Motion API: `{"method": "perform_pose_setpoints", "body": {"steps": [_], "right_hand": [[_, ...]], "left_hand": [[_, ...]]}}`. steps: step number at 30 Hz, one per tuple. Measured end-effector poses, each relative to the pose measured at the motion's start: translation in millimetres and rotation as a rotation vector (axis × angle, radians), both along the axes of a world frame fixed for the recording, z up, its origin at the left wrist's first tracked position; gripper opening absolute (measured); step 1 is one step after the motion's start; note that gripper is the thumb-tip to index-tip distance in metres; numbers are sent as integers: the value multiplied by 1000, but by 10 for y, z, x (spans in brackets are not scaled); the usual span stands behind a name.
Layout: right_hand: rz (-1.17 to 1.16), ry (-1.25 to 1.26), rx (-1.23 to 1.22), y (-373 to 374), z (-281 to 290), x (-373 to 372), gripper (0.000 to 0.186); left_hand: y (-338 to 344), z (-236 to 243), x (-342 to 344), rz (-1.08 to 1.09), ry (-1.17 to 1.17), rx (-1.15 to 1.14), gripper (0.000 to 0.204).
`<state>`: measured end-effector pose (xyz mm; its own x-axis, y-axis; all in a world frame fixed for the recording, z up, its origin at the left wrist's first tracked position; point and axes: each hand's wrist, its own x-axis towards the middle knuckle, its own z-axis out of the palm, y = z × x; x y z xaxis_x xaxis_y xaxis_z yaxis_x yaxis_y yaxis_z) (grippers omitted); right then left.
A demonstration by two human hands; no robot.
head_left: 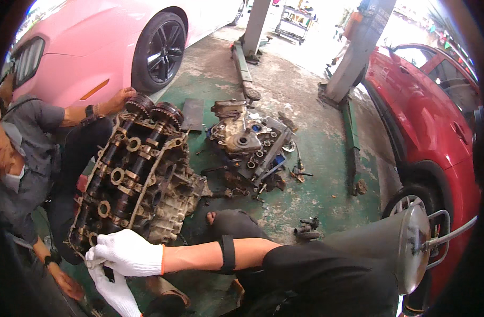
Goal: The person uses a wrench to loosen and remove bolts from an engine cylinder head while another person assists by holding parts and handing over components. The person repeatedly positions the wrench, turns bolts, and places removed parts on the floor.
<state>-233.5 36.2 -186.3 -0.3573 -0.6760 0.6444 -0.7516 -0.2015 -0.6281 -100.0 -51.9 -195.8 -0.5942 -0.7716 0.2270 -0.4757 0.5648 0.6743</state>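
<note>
A large engine cylinder head (pixel 163 198) with two exposed camshafts (pixel 127 182) lies on the left, toothed cam gears (pixel 167 115) at its far end. My right hand (pixel 128 252), in a white knit glove, is at the near end with its fingers pinched together. Just below it, my left hand (pixel 114 291), gloved the same way, has its fingertips meeting the right hand's. Whatever sits between the fingers is too small and covered to make out. Another person's hand (pixel 127 96) touches a cam gear; that person's other hand (pixel 67 282) hangs low near my left hand.
Loose engine parts, among them a metal cover (pixel 239 134), lie mid-floor. A pink car (pixel 89 42) stands far left, a red car (pixel 437 105) at right. Lift posts (pixel 358 53) and arms (pixel 352 142) stand between. A metal canister (pixel 379 243) with a hose is near right.
</note>
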Motion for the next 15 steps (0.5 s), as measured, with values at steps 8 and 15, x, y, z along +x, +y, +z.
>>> {"method": "perform_pose_setpoints", "body": {"steps": [8, 15], "right_hand": [[82, 24, -97, 7, -19, -23, 31], [-11, -25, 22, -24, 11, 70, 31]], "left_hand": [[-63, -21, 55, -32, -32, 115, 46], [-47, -66, 39, -81, 43, 72, 54]]}}
